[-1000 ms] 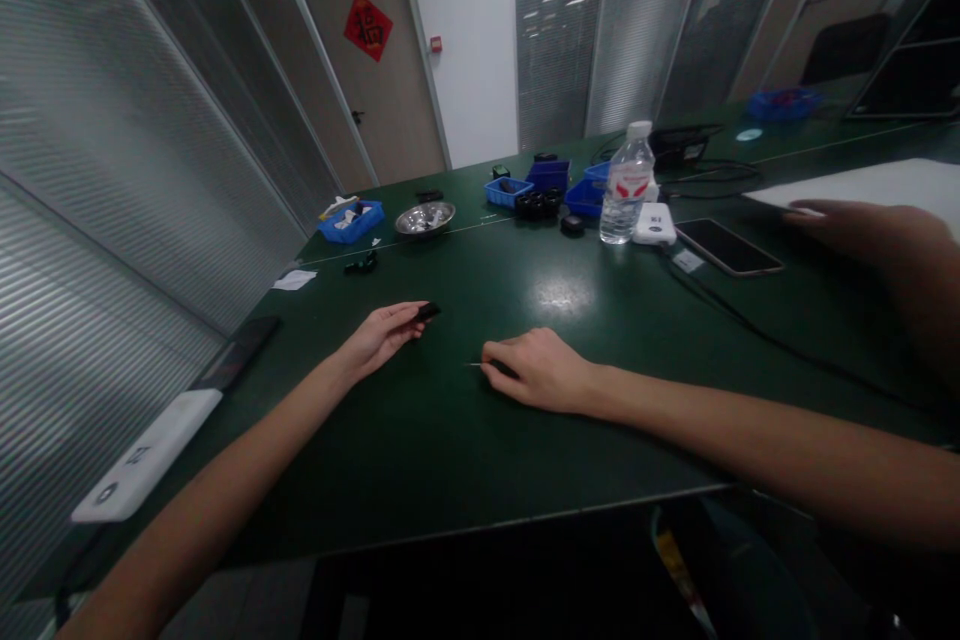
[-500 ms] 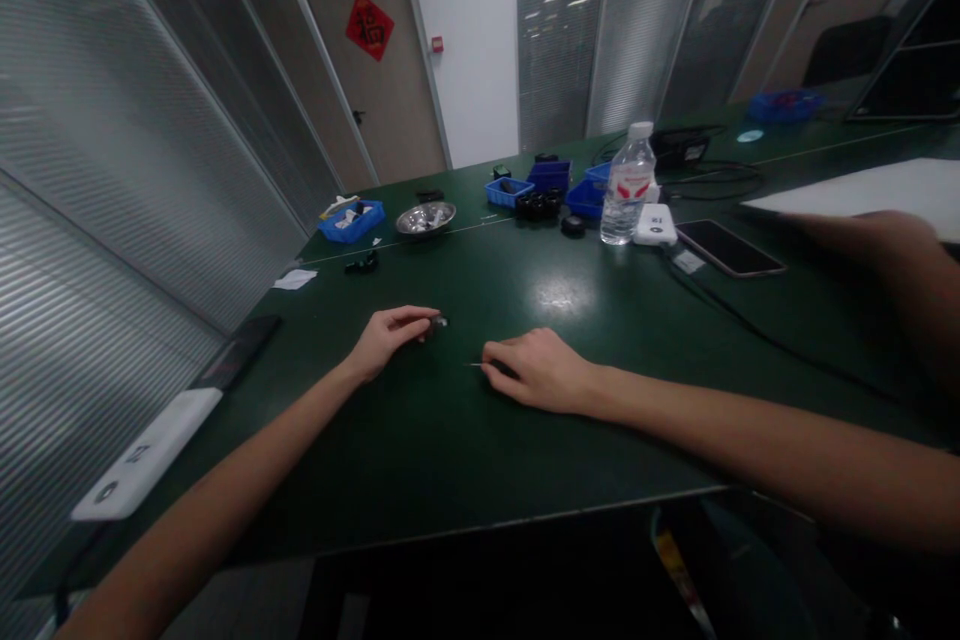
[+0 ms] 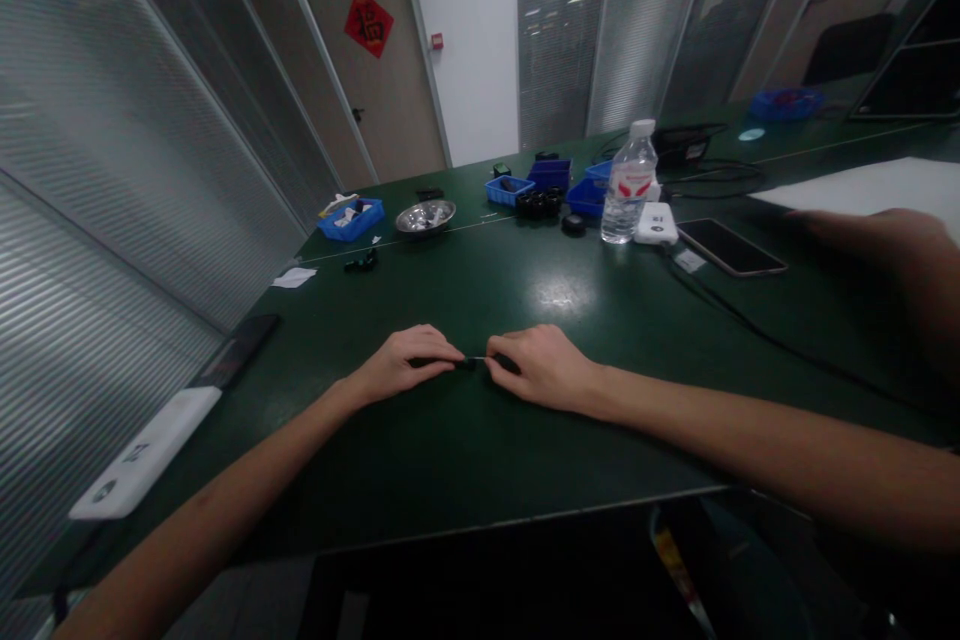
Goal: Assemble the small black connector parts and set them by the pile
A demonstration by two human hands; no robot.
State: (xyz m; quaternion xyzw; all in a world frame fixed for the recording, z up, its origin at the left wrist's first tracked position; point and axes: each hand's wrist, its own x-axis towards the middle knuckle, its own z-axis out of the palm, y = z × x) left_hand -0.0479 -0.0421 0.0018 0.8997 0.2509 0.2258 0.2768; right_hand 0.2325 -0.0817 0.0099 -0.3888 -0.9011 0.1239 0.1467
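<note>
My left hand [image 3: 405, 365] rests on the dark green table [image 3: 450, 450] with its fingers pinched on a small black part [image 3: 459, 362]. My right hand [image 3: 541, 367] lies just to its right, fingers closed on a thin tool whose metal tip [image 3: 478, 359] meets the black part. The two hands nearly touch at the fingertips. Most of the tool's handle is hidden inside my right hand.
At the back stand blue bins [image 3: 351, 220] [image 3: 508, 190], a metal bowl [image 3: 424, 217], a water bottle [image 3: 627, 185], a white box [image 3: 655, 224] and a phone [image 3: 730, 247]. A cable [image 3: 757, 325] runs rightward. Another person's arm [image 3: 892, 240] lies at the right. A white device [image 3: 142, 455] sits at the left edge.
My left hand has moved down and to the right with the black part, bringing it against the tool tip. My right hand has stayed in place.
</note>
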